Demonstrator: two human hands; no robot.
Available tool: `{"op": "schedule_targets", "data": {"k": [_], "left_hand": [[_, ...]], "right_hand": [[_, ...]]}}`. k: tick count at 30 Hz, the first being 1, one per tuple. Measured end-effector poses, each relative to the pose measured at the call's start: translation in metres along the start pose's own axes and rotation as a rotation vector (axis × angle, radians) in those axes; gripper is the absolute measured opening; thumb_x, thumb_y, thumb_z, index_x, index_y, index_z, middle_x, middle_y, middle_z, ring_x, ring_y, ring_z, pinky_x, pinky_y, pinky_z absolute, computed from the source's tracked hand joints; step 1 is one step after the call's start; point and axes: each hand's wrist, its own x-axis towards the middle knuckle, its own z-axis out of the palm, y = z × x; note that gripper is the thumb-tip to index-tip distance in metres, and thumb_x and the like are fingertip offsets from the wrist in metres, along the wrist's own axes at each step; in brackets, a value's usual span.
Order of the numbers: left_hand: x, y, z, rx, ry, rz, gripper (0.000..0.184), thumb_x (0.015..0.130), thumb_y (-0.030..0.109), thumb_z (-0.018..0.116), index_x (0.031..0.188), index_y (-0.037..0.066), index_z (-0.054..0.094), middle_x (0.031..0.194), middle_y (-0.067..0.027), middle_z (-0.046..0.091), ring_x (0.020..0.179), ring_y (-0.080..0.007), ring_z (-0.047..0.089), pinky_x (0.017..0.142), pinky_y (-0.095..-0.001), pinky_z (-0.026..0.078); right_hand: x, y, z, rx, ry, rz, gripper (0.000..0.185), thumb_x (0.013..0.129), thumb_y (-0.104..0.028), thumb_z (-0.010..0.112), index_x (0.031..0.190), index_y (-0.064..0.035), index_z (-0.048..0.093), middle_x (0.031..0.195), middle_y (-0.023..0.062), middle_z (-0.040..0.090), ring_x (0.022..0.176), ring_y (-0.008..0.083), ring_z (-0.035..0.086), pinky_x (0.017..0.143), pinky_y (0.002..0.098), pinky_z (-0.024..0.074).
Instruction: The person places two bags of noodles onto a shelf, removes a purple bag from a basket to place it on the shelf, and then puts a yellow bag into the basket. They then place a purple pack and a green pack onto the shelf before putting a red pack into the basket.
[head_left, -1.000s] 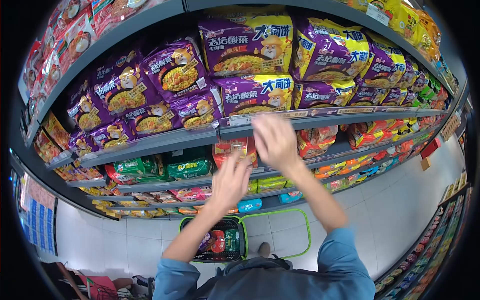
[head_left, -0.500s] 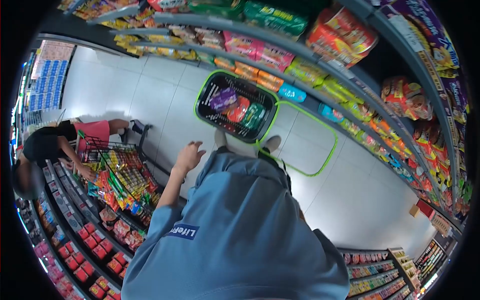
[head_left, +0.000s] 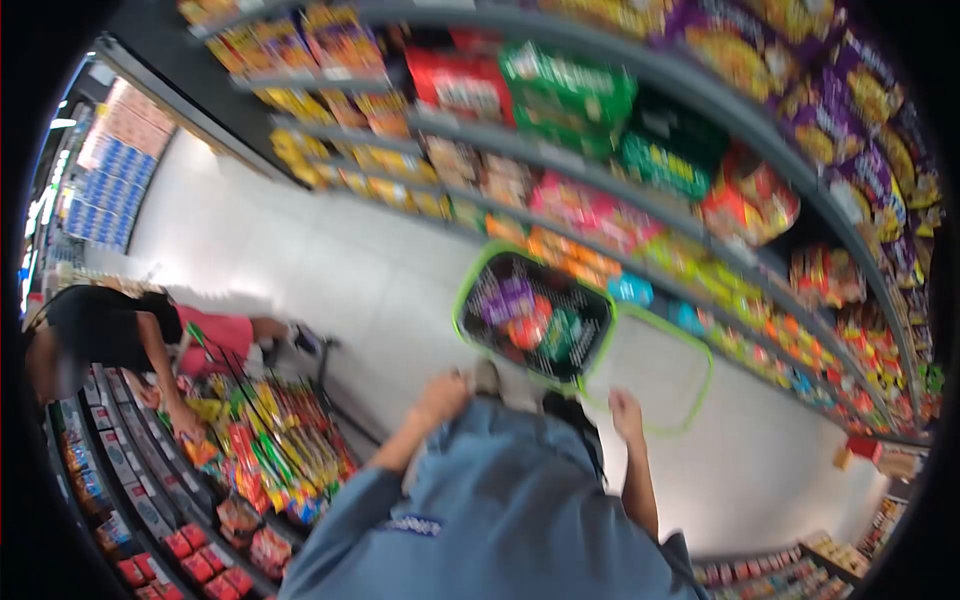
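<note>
Basket [head_left: 600, 358] holds three packs [head_left: 530, 322]; left hand [head_left: 443, 396] and right hand [head_left: 625, 410] both loosely clenched, empty.

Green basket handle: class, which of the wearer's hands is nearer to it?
Right. In the view, the right hand appears at the handle's near edge; the left hand is farther left, across the body.

basket [head_left: 587, 302] | black, green-rimmed | upright on floor [head_left: 330, 265] | purple, red, green packs [head_left: 530, 322] inside
</note>
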Motion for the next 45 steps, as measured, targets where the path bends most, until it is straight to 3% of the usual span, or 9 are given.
{"op": "schedule_targets", "data": {"k": [5, 6, 7, 11, 17, 20, 25, 43, 45], "left_hand": [[-0.007, -0.019, -0.011, -0.008, 0.044, 0.016, 0.039, 0.088, 0.030, 0.060, 0.116, 0.004, 0.054, 0.112, -0.0210, 0.060, 0.104, -0.0387, 0.060, 0.086, -0.0515, 0.050], [-0.007, -0.016, -0.015, 0.000, 0.045, -0.003, 0.038, 0.088, 0.030, 0.061, 0.116, 0.004, 0.054, 0.112, -0.0214, 0.060, 0.104, -0.0386, 0.060, 0.085, -0.0509, 0.050], [-0.006, -0.011, -0.020, 0.005, 0.045, -0.024, 0.038, 0.088, 0.030, 0.061, 0.115, 0.004, 0.054, 0.112, -0.0218, 0.060, 0.103, -0.0385, 0.060, 0.085, -0.0502, 0.051], [0.003, -0.003, -0.022, -0.133, 0.135, -0.025, 0.046, 0.089, 0.035, 0.058, 0.124, 0.006, 0.051, 0.116, -0.0229, 0.059, 0.105, -0.0401, 0.059, 0.087, -0.0492, 0.049], [0.044, -0.017, -0.012, 0.053, 0.039, 0.052, 0.042, 0.090, 0.035, 0.057, 0.115, 0.002, 0.054, 0.108, -0.0226, 0.062, 0.099, -0.0373, 0.061, 0.082, -0.0484, 0.050], [0.064, -0.014, -0.014, 0.057, -0.004, 0.059, 0.045, 0.090, 0.035, 0.058, 0.121, 0.003, 0.052, 0.106, -0.0198, 0.064, 0.098, -0.0383, 0.062, 0.083, -0.0478, 0.050], [0.153, -0.032, -0.002, 0.093, -0.101, 0.067, 0.040, 0.088, 0.031, 0.061, 0.119, 0.006, 0.056, 0.106, -0.0232, 0.063, 0.098, -0.0401, 0.061, 0.082, -0.0491, 0.050], [0.479, -0.130, 0.216, 0.411, 0.145, 0.033, 0.026, 0.088, 0.012, 0.048, 0.110, 0.004, 0.059, 0.120, -0.0167, 0.056, 0.102, -0.0298, 0.061, 0.073, -0.0375, 0.055], [0.499, -0.146, 0.235, 0.383, 0.098, -0.023, 0.022, 0.088, 0.017, 0.048, 0.091, 0.008, 0.068, 0.091, -0.0150, 0.068, 0.081, -0.0283, 0.068, 0.070, -0.0378, 0.055]], "right_hand": [[-0.022, 0.066, 0.040, -0.001, -0.121, 0.052, 0.021, 0.090, -0.017, 0.053, 0.084, -0.0017, 0.066, 0.062, 0.0051, 0.059, 0.058, 0.0145, 0.057, 0.055, 0.0318, 0.0480], [-0.021, 0.091, 0.038, -0.056, -0.358, 0.285, 0.023, 0.086, -0.026, 0.060, 0.089, -0.0044, 0.069, 0.083, 0.0180, 0.067, 0.085, 0.0326, 0.065, 0.077, 0.0393, 0.0500], [-0.034, 0.114, 0.043, -0.048, -0.301, 0.376, 0.022, 0.084, -0.026, 0.060, 0.087, -0.0062, 0.070, 0.084, 0.0176, 0.068, 0.082, 0.0311, 0.066, 0.077, 0.0388, 0.0508], [-0.046, 0.149, 0.035, 0.256, -0.350, 1.018, 0.013, 0.082, -0.018, 0.063, 0.081, -0.0066, 0.068, 0.067, 0.0100, 0.065, 0.052, 0.0201, 0.063, 0.044, 0.0350, 0.0496], [-0.029, 0.227, 0.074, -0.188, -0.228, -0.082, 0.020, 0.075, -0.022, 0.056, 0.067, -0.0045, 0.063, 0.057, 0.0082, 0.057, 0.049, 0.0206, 0.052, 0.047, 0.0388, 0.0418], [-0.005, 0.131, 0.062, 0.077, -0.211, 0.378, 0.024, 0.091, -0.025, 0.054, 0.089, -0.0034, 0.065, 0.070, 0.0048, 0.063, 0.062, 0.0164, 0.060, 0.051, 0.0330, 0.0442], [-0.013, 0.057, 0.075, 0.402, -0.106, 0.525, 0.026, 0.095, -0.022, 0.053, 0.113, -0.0059, 0.061, 0.088, 0.0057, 0.067, 0.078, 0.0151, 0.066, 0.060, 0.0279, 0.0502], [-0.110, 0.097, 0.135, 0.231, -0.216, 1.023, 0.025, 0.094, -0.014, 0.052, 0.108, 0.0043, 0.062, 0.084, 0.0131, 0.068, 0.078, 0.0172, 0.066, 0.071, 0.0292, 0.0534], [-0.094, 0.090, 0.135, 0.201, -0.244, 0.840, 0.027, 0.096, -0.019, 0.052, 0.111, 0.0003, 0.061, 0.086, 0.0095, 0.069, 0.078, 0.0148, 0.067, 0.064, 0.0270, 0.0516]]}}
